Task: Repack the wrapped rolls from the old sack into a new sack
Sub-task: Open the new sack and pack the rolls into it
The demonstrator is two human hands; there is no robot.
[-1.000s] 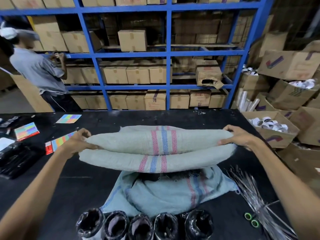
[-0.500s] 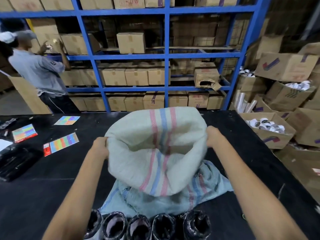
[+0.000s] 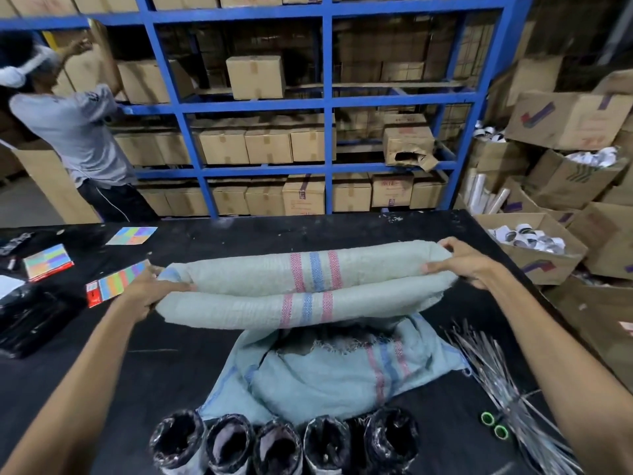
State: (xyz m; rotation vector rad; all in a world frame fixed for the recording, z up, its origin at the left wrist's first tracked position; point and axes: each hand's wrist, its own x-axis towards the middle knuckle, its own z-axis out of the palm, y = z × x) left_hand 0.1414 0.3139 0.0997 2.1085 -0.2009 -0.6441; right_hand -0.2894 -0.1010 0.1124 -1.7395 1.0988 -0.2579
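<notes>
A black table [image 3: 178, 378] fills my view. At its near edge five wrapped rolls [image 3: 279, 443] stand side by side in dark plastic, open ends up. Just behind them a frayed sack [image 3: 329, 378] lies flat, pale blue-green with red and blue stripes, its ragged mouth facing away from me. To the right lie a bundle of thin silvery strips [image 3: 507, 382] and green-handled scissors [image 3: 493, 425].

Over the mouth of the frayed sack I hold a second striped sack [image 3: 239, 293], stretched sideways and bunched into two long folds. My left hand [image 3: 150, 289] grips its left end with the fingers curled into the cloth. My right hand [image 3: 459, 262] pinches the right end, thumb on top.

Coloured cards [image 3: 118, 279] and black packets [image 3: 27, 320] lie on the left. Beyond the table stands blue shelving [image 3: 327, 104] full of cardboard boxes [image 3: 255, 77]. Another person [image 3: 78, 132] reaches into it at far left, and open cartons [image 3: 534, 262] of white rolls are stacked at right.
</notes>
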